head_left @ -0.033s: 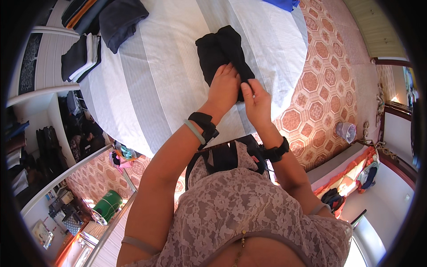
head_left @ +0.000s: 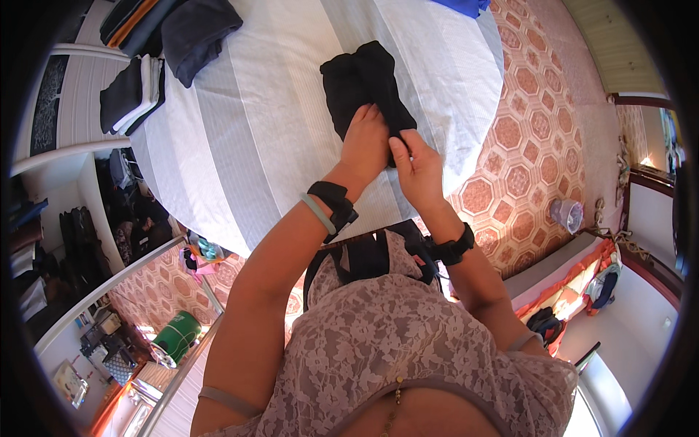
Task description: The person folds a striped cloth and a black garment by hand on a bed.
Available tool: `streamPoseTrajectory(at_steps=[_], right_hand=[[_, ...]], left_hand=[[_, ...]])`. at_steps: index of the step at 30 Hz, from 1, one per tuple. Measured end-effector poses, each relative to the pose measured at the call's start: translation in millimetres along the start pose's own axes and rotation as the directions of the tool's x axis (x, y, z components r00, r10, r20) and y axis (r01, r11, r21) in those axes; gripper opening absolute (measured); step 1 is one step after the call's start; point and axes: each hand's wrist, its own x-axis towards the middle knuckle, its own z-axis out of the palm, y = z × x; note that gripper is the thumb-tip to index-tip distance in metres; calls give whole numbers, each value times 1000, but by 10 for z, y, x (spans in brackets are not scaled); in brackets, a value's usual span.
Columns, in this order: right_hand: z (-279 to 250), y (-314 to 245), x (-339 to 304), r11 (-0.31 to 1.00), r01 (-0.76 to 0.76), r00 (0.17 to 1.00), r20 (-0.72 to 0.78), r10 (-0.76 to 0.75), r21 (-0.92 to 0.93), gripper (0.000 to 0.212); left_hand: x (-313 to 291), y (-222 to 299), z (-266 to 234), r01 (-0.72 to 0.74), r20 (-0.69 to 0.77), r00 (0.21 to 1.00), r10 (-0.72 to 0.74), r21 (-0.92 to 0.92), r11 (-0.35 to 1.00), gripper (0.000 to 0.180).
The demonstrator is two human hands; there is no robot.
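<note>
A folded black garment [head_left: 360,76] lies on the striped bedspread, just beyond my hands. My left hand [head_left: 364,142] rests on its near part, fingers stretched forward over the cloth and some of them partly hidden by the right-hand fold. At the near right corner, my right hand [head_left: 420,164] pinches the black cloth between thumb and fingers. What kind of garment it is cannot be made out.
Grey and white stripes run over the bedspread [head_left: 218,146]. At the far left are a dark folded garment [head_left: 196,40] and a stack of black and white clothes [head_left: 135,95]. Blue cloth [head_left: 462,6] lies at the far edge. A clear bin [head_left: 566,215] stands on the patterned floor.
My right hand has shifted very slightly at the corner, and the fold over my left fingers sits a little flatter. The garment has stayed in place.
</note>
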Motion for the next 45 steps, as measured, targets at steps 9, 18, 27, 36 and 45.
streamPoseTrajectory(at_steps=[9,18,27,36,45], right_hand=[[-115,43,-79,982,-111,980,151,134,-152,17],[-349,-99,40,999,18,953,301,-26,30,14],[-58,120,1089,911,114,942,334,27,-396,32],[435,303,1663,852,171,950,313,-8,-494,30],[980,242,1637,966,245,755,641,-134,-87,26]], left_hand=[[78,3,-120,41,-9,999,-48,-380,924,16],[1,162,118,336,328,936,-127,-727,599,31],[34,194,266,371,338,927,-159,-784,497,30],[62,180,193,210,362,932,26,-594,777,21],[-112,352,227,412,401,888,-227,-472,780,34]])
